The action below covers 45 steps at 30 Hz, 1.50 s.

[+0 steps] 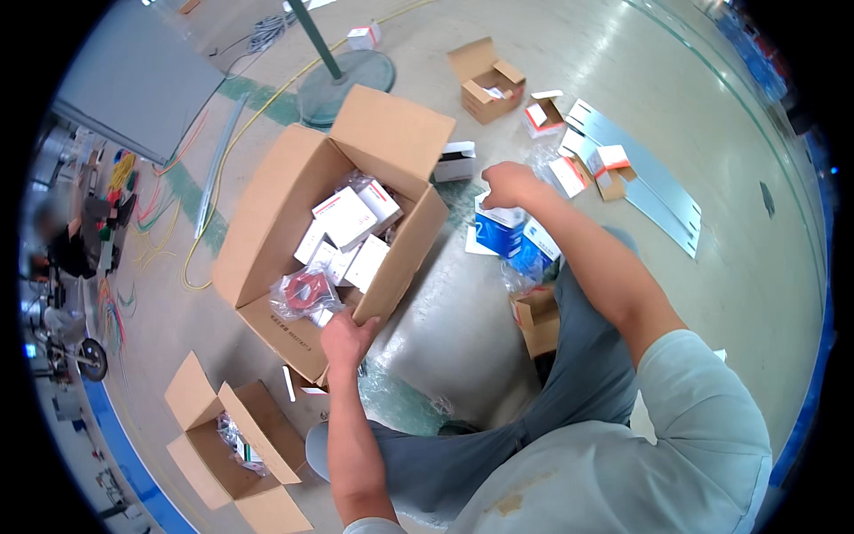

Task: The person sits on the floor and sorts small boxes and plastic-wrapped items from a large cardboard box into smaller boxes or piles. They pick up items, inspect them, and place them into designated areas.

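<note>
My left hand (350, 338) is closed on the near rim of a large open cardboard box (258, 218), which stands tilted in front of me. Inside lie several small white boxes (345, 216) and a red ring-shaped part in a clear plastic bag (305, 291). Over to the right, my right hand (511, 185) has its fingers curled down at the top of a blue-and-white carton (496, 233). The fingertips are partly hidden, but they appear to grip its upper edge. A second blue-and-white carton (535, 249) sits right beside it, close to my leg.
An open cardboard box (233, 445) with bagged items stands at the lower left. Small opened cartons (489, 93) and a slotted metal plate (654, 178) lie to the right. Beyond the large box are a round-based stand (347, 84) and a yellow cable (233, 133).
</note>
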### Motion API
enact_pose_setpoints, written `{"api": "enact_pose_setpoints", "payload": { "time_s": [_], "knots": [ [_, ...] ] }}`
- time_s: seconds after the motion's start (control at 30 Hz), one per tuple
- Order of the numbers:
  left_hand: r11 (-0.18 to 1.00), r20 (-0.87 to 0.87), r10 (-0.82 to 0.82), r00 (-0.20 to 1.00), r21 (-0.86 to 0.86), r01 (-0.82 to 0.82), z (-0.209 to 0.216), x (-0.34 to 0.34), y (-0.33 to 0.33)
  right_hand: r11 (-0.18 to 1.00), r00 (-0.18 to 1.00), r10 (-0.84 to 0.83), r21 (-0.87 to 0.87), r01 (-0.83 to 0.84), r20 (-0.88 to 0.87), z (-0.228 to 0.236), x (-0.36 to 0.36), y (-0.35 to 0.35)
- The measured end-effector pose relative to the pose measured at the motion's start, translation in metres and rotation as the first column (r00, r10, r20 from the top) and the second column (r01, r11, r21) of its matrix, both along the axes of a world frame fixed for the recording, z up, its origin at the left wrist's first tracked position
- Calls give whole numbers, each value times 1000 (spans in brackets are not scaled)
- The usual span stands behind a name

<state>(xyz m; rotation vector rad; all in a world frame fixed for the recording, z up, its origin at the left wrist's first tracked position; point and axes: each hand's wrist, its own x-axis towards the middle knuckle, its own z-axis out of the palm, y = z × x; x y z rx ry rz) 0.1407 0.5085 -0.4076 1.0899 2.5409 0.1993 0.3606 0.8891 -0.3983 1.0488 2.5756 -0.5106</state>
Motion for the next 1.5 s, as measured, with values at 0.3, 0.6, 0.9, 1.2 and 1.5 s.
{"api": "enact_pose_setpoints", "payload": {
  "time_s": [0.3, 0.6, 0.9, 1.2, 1.5],
  "knots": [
    [999, -3, 19, 1000, 29, -19, -11, -8, -7, 908, 926, 300, -229, -350, -229, 19, -45, -70],
    [998, 12, -5, 1000, 69, 4, -21, 28, -10, 888, 816, 353, -110, -446, -459, 49, -67, -117],
    [996, 92, -1, 996, 91, -7, -16, 26, 4, 741, 623, 652, 190, -644, -433, -6, -88, -134],
    [995, 145, 17, 989, 90, -30, -10, 20, 8, 772, 679, 627, 193, -605, -380, -22, -112, -141],
    [992, 172, 7, 985, 126, -29, -13, 22, 4, 765, 713, 641, 159, -624, -286, -10, -113, -143]
  ]
}}
